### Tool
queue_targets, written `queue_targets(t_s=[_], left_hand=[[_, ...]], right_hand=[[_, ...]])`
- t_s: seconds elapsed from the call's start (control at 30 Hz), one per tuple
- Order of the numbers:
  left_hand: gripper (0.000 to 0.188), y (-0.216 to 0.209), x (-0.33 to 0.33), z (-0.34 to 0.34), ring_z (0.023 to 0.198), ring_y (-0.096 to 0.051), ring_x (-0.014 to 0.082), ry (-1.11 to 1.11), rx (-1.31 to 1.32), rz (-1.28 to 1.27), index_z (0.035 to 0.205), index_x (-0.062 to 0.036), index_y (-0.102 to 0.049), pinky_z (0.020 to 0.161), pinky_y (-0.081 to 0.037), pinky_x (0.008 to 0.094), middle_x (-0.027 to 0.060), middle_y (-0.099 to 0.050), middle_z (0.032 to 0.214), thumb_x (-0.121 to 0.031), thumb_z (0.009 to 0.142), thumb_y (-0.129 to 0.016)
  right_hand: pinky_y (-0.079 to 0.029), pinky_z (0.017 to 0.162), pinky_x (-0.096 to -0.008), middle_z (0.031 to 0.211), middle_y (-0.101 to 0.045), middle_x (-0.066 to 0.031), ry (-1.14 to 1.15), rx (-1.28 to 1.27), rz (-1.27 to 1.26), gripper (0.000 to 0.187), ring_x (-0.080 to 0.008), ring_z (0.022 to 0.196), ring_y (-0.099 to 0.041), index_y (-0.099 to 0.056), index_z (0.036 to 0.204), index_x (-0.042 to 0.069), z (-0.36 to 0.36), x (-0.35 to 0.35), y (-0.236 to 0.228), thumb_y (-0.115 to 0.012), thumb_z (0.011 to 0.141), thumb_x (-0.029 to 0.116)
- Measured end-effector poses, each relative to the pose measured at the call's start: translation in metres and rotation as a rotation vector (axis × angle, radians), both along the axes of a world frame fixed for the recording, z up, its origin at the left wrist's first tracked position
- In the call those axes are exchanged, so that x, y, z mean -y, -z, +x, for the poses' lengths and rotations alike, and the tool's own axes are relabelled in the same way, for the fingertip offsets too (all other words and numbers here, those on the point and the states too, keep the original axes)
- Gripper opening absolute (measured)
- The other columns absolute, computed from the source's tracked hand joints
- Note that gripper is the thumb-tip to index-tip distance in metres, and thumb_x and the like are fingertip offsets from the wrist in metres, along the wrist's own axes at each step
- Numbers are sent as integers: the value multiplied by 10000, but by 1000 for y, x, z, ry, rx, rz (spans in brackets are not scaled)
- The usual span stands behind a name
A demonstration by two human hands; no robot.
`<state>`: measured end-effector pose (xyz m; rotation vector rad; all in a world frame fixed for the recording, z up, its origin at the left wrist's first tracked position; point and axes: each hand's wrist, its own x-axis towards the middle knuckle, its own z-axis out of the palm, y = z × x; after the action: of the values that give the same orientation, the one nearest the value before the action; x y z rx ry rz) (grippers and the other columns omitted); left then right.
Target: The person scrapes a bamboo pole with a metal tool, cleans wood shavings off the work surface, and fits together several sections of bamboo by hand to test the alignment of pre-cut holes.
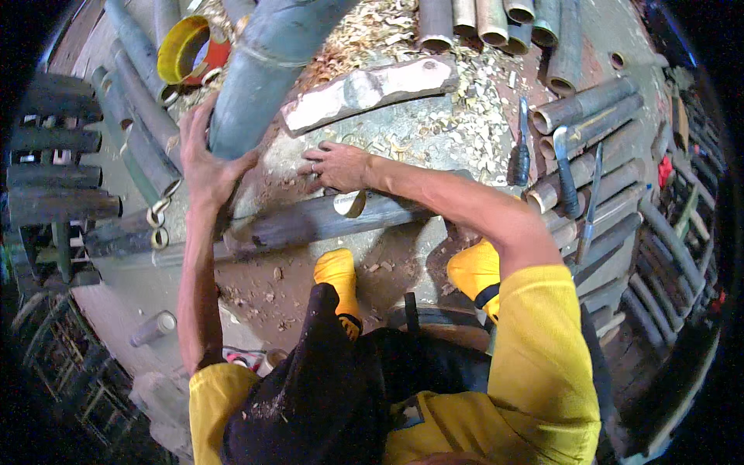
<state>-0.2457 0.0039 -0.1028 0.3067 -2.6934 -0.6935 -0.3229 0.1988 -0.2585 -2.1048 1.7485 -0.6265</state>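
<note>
A thick grey-green bamboo pole point(256, 85) slants down from the top edge, a node ring across it. My left hand point(208, 167) wraps round its lower end, fingers on the left side and thumb on the right. My right hand point(338, 166), a ring on one finger, is open with fingers apart, low over the dusty ground and holding nothing I can see. Just below its wrist, a short pale cut ring point(350, 204) sits against a dark bamboo pole point(310, 222) lying crosswise in front of my feet. Beyond the hand lies a long whitish stone block point(372, 93).
Wood chips point(477, 124) cover the ground beyond the stone. At right lie a dark-handled chisel point(522, 147), a curved-handled tool point(567, 174) and stacked bamboo lengths point(597, 105). A yellow-and-red ring point(183, 51) and more poles point(143, 136) are at left.
</note>
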Motion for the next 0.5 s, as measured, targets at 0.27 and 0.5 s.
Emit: queue_targets(t_s=[0.27, 0.5], left_hand=[[781, 12, -7, 0, 999, -505, 299, 130, 184, 203, 1180, -38, -506, 895, -409, 371, 134, -507, 1042, -38, 436, -744], [806, 46, -23, 10, 1025, -489, 311, 400, 325, 424, 1207, -16, -492, 907, -401, 356, 144, -475, 1088, -27, 440, -740]], right_hand=[[-353, 994, -381, 1226, -469, -74, -89, -263, 57, 331, -255, 1183, -415, -537, 1105, 167, -95, -148, 0, -520, 774, 161], [-398, 923, -413, 1149, -515, -144, 844, -640, 76, 278, -300, 1104, -486, -537, 1029, 58, -116, -225, -57, -550, 752, 80]])
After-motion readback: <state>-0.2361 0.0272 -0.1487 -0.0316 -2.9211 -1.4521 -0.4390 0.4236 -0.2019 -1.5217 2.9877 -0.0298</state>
